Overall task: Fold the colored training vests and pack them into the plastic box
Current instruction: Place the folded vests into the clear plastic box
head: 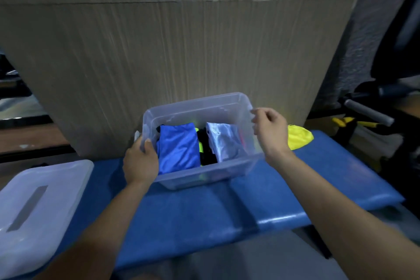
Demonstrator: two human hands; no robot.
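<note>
Left hand [140, 163] gripping plastic box [204, 175] rim, folded vests [178, 148] lengthwise inside

Clear plastic box [204, 177] holding folded blue vest [178, 149], white vest [223, 141]

Blue vest [178, 146], white vest [225, 142], yellow vest [299, 138], blue bench [227, 207]

My right hand [270, 130] hides most of the yellow vest [300, 138]; the lid [41, 202] is cut off at left.
</note>
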